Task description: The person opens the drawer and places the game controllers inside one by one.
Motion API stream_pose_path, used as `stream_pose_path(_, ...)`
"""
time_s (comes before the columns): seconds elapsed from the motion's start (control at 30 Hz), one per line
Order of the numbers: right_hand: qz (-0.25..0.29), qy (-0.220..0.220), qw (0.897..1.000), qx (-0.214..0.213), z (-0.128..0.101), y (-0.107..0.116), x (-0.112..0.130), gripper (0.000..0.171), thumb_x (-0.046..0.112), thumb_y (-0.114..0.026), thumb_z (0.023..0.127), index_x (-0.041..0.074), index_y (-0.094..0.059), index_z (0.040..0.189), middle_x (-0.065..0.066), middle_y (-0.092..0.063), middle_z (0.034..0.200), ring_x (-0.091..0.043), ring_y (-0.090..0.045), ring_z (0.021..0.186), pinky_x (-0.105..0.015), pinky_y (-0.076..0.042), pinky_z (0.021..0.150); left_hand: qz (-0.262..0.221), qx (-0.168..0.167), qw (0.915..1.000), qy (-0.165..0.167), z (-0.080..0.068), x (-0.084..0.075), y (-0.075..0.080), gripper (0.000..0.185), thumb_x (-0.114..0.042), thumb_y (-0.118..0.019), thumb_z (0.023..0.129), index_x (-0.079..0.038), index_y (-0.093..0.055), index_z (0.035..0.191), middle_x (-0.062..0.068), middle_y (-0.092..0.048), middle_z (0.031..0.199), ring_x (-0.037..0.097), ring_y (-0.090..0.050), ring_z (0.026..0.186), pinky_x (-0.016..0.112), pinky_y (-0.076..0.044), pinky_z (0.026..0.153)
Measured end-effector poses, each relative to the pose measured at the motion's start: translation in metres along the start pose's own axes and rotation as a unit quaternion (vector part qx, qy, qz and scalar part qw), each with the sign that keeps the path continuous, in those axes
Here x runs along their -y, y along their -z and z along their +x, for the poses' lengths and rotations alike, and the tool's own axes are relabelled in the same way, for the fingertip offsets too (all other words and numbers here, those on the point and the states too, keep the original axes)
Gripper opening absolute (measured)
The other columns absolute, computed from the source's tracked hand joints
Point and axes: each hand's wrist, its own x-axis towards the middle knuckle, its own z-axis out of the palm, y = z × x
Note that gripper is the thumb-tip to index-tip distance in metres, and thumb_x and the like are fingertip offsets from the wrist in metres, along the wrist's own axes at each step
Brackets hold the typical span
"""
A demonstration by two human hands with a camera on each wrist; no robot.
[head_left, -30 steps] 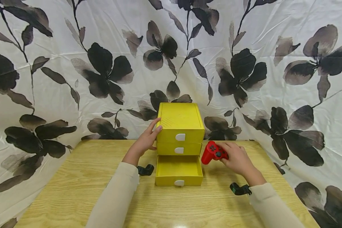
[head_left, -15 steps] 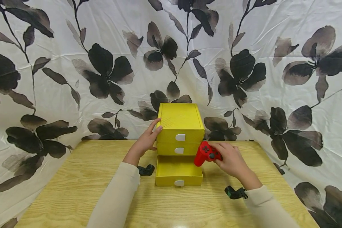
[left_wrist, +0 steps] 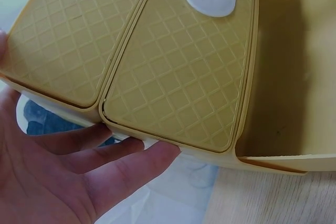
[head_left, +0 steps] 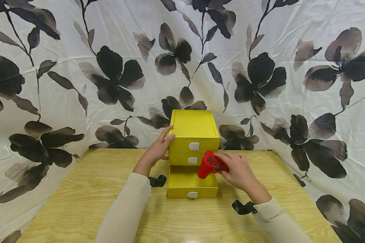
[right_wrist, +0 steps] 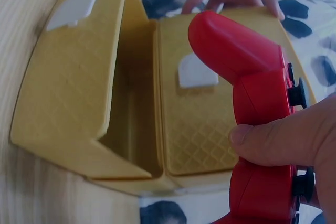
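A red game controller [head_left: 211,163] with black buttons and sticks is gripped in my right hand [head_left: 238,170], its thumb across one face in the right wrist view. It hangs in front of a yellow drawer unit [head_left: 194,125], over the right part of the pulled-out bottom drawer [head_left: 177,179]. Inside that drawer I see only bare yellow floor where the controller does not cover it. My left hand [head_left: 154,152] rests against the unit's left side, fingertips touching its edge in the left wrist view. The two upper drawers are closed, each with a white tab [head_left: 194,146].
The unit stands on a light wooden table [head_left: 103,189] close to a white cloth [head_left: 210,20] with dark flowers. A black wrist camera [head_left: 158,181] sits by the left wrist, another black camera [head_left: 242,207] by the right.
My right hand has carried the controller leftward, from beside the unit to over the open bottom drawer. The left hand stays against the unit's side.
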Motion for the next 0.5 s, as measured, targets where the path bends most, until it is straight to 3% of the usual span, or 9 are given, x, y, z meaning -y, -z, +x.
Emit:
stream_pose_path(0.3, 0.000, 0.014, 1.000, -0.009, 0.010, -0.008, 0.013, 0.055, 0.012, -0.079, 0.074, 0.019, -0.063, 0.126, -0.004, -0.066, 0.118, -0.029, -0.060, 0.110, -0.050, -0.046, 0.082, -0.007, 0.005, 1.0000, 0.003, -0.004, -0.006, 0.000, 0.059, -0.065, -0.042, 0.093, -0.056, -0.017, 0.146, 0.012, -0.020, 0.160, 0.049, -0.039, 0.135, 0.064, -0.052, 0.082)
stream_pose_path(0.5, 0.004, 0.015, 1.000, -0.012, 0.014, -0.014, 0.022, 0.056, 0.009, -0.079, 0.073, 0.020, -0.063, 0.125, -0.003, -0.066, 0.117, -0.028, -0.060, 0.110, -0.050, -0.046, 0.083, -0.005, -0.005, 1.0000, 0.006, -0.001, -0.002, -0.001, 0.060, -0.070, -0.043, 0.090, -0.060, -0.020, 0.144, 0.011, -0.023, 0.159, 0.047, -0.041, 0.135, 0.064, -0.052, 0.082)
